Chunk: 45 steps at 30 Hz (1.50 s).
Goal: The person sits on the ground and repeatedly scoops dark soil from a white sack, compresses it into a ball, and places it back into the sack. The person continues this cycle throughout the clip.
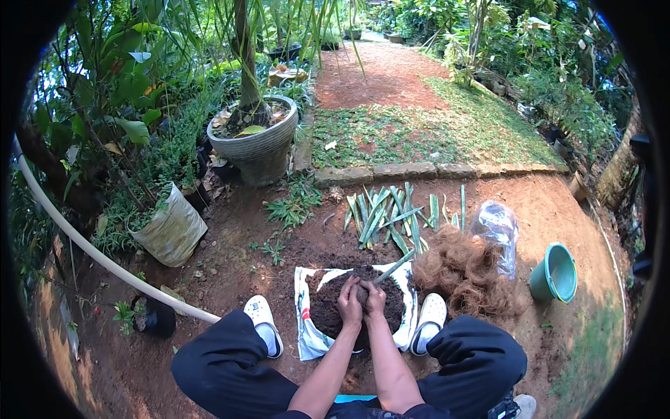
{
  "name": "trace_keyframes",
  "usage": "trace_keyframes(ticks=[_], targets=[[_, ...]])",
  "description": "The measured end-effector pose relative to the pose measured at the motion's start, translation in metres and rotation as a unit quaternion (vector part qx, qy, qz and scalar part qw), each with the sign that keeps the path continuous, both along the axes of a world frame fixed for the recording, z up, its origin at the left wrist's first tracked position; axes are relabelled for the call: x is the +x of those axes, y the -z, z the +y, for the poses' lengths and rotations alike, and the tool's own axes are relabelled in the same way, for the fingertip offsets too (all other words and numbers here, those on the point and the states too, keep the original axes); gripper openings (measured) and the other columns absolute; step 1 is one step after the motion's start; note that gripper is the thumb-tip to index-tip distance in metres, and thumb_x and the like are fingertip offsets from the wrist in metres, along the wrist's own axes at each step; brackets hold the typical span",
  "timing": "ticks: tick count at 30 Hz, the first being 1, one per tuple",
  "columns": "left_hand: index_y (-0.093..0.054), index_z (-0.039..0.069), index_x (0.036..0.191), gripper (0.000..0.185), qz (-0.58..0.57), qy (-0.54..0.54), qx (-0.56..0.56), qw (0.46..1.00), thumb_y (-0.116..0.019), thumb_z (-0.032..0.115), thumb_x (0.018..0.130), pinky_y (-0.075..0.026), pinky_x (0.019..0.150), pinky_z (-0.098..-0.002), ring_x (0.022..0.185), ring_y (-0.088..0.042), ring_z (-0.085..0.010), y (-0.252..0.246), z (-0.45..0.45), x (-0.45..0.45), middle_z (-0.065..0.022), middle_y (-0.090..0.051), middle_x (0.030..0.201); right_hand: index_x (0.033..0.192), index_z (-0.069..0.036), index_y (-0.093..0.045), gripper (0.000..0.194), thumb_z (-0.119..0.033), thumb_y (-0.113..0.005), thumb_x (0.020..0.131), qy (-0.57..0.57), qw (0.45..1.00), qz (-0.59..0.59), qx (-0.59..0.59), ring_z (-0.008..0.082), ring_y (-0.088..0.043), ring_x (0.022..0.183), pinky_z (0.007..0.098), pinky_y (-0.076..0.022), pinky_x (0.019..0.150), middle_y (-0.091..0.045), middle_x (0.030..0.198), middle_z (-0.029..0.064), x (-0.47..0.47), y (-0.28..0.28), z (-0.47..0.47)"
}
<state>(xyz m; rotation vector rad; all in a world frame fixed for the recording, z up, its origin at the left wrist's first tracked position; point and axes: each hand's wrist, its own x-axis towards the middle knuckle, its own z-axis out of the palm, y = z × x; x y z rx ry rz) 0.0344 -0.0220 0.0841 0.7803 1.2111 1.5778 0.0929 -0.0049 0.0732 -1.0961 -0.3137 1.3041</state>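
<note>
My left hand (349, 301) and my right hand (373, 298) are cupped together around a dark lump of soil (362, 295). A long green leaf cutting (393, 268) slants up and to the right from beside my right fingers; its lower end is hidden by the hands. Under them, a heap of dark soil (328, 309) lies on a white printed plastic sack (303, 335) spread between my feet. Beyond the sack, several cut snake plant leaves (377, 214) are piled on the ground. Brown coconut fibre (460, 267) lies loose to the right of the sack.
A clear plastic bag (494, 230) stands behind the fibre, with a green bucket (555, 275) farther right. At left are a pale pole (110, 256), a grow bag (172, 230) and a black plant bag (157, 317). A large ribbed pot (256, 144) stands beside a stone edging (403, 172).
</note>
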Motion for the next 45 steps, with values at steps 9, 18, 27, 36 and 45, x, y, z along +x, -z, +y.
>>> trace_keyframes(ticks=[9, 18, 27, 36, 45], targets=[[-0.066, 0.002, 0.108, 0.026, 0.12, -0.005, 0.056, 0.991, -0.051, 0.013, 0.09, -0.043, 0.096, -0.0338, 0.108, -0.059, -0.0257, -0.013, 0.005, -0.009, -0.0146, -0.063, 0.116, 0.121, -0.003, -0.053, 0.04, -0.01, -0.062, 0.082, -0.048, 0.987, 0.148, 0.042, 0.018, -0.062, 0.09, 0.0289, -0.052, 0.078, -0.062, 0.102, 0.0082, -0.002, -0.015, -0.013], [-0.06, -0.002, 0.118, 0.035, -0.162, 0.072, -0.048, 0.983, -0.046, 0.021, 0.095, -0.045, 0.093, -0.031, 0.105, -0.059, -0.0196, 0.004, 0.01, -0.018, -0.0122, -0.061, 0.117, 0.086, -0.003, -0.062, 0.009, -0.005, -0.063, 0.077, 0.042, 0.998, 0.02, 0.036, 0.0176, -0.062, 0.079, 0.0305, -0.0511, 0.074, -0.064, 0.086, 0.0069, -0.009, -0.014, -0.009], [-0.042, 0.003, 0.137, 0.058, -0.02, 0.057, -0.045, 0.997, -0.031, 0.046, 0.099, -0.02, 0.112, -0.0364, 0.135, -0.033, -0.0256, 0.029, 0.002, -0.026, -0.017, -0.04, 0.142, 0.081, -0.008, -0.059, 0.027, -0.035, -0.06, 0.083, 0.091, 0.973, 0.152, -0.146, 0.0246, -0.062, 0.078, 0.0411, -0.0504, 0.075, -0.064, 0.08, 0.011, 0.013, -0.002, 0.013], [-0.051, 0.011, 0.126, 0.043, 0.602, 0.053, -0.115, 0.788, -0.057, 0.031, 0.088, -0.035, 0.097, -0.0448, 0.116, -0.048, -0.0281, 0.071, -0.024, -0.022, -0.0104, -0.049, 0.132, 0.098, -0.003, -0.056, 0.049, -0.051, -0.048, 0.09, 0.011, 0.947, 0.322, -0.004, 0.0358, -0.059, 0.098, 0.0478, -0.048, 0.089, -0.063, 0.096, 0.0176, 0.041, -0.024, 0.013], [-0.054, 0.004, 0.084, 0.031, 0.494, -0.029, -0.151, 0.856, -0.062, 0.034, 0.086, -0.045, 0.069, -0.0455, 0.081, -0.058, -0.0352, 0.072, -0.004, -0.027, -0.0139, -0.057, 0.085, 0.103, -0.004, -0.058, 0.051, -0.051, -0.045, 0.091, -0.055, 0.924, 0.374, 0.059, 0.034, -0.059, 0.099, 0.0477, -0.0494, 0.085, -0.062, 0.1, 0.0149, 0.04, -0.036, 0.018]])
